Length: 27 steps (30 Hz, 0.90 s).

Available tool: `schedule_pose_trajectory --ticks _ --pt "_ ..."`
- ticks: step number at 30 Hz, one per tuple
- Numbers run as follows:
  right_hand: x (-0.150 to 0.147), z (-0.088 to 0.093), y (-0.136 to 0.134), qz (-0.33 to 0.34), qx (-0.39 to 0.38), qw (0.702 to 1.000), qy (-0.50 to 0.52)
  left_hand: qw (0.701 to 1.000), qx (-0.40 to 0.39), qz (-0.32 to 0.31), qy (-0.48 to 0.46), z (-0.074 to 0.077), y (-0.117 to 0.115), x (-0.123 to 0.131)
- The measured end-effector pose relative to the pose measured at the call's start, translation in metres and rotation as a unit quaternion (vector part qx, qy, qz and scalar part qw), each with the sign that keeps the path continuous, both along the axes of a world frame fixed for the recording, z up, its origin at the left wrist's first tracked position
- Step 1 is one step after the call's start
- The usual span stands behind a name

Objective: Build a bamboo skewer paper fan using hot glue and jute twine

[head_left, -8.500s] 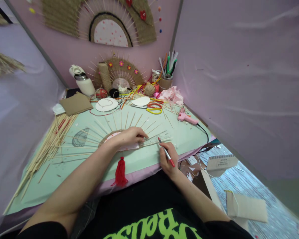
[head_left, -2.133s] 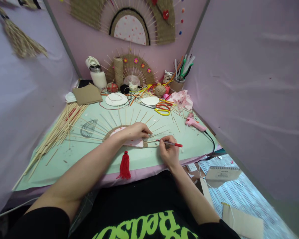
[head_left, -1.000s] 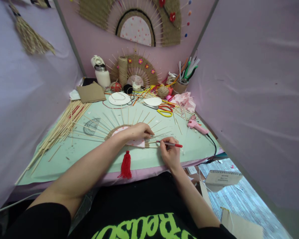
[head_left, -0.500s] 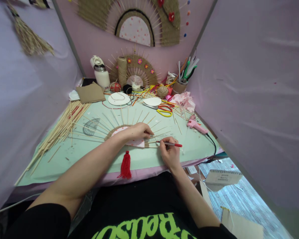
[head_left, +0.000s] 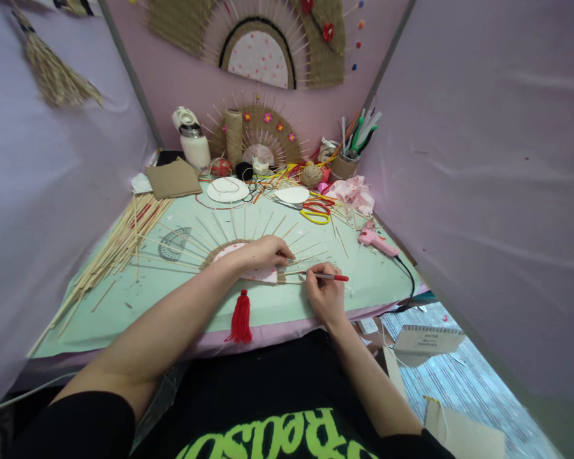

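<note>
A half-round fan of thin wooden sticks (head_left: 249, 231) lies on the pale green mat (head_left: 172, 293), with a pink paper centre and a red tassel (head_left: 240, 317) at its base. My left hand (head_left: 263, 251) presses flat on the fan centre and on a clear ruler (head_left: 310, 260), fingers stretched out. My right hand (head_left: 326, 294) pinches a red pen (head_left: 326, 276), held level with its tip at a stick by the ruler.
A bundle of loose sticks (head_left: 110, 255) lies at the left, a protractor (head_left: 172, 242) beside it. Scissors (head_left: 310, 210), a pink glue gun (head_left: 375, 240) with its cord, white discs, twine, a bottle (head_left: 191, 143) and a pen cup (head_left: 347, 162) crowd the back. Purple partitions close both sides.
Over the last second nothing has visibly moved. Compared with 8.5 s ago, the pen has turned from upright to level and the right hand sits closer to the fan.
</note>
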State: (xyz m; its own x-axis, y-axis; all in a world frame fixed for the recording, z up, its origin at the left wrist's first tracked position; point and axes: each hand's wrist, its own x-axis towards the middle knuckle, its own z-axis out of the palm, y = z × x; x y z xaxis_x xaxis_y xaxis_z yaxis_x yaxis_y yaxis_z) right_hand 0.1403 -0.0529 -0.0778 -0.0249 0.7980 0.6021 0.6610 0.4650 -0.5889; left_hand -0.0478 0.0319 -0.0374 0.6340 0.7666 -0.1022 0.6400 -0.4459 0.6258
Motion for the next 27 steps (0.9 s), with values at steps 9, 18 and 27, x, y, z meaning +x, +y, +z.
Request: schedule_pose_trajectory --ticks 9,18,27 --pt "0.0001 -0.0011 0.0007 0.002 0.003 1.000 0.000 1.000 -0.008 0.005 0.008 0.0046 -0.0023 0.0014" --pt "0.0002 -0.0010 0.0008 0.000 0.004 1.000 -0.001 1.000 -0.002 0.002 0.009 0.0026 -0.0008 0.0014" --pt "0.0005 0.0008 -0.0013 -0.004 0.006 1.000 0.017 1.000 -0.012 0.016 0.006 0.0034 -0.0009 -0.0006"
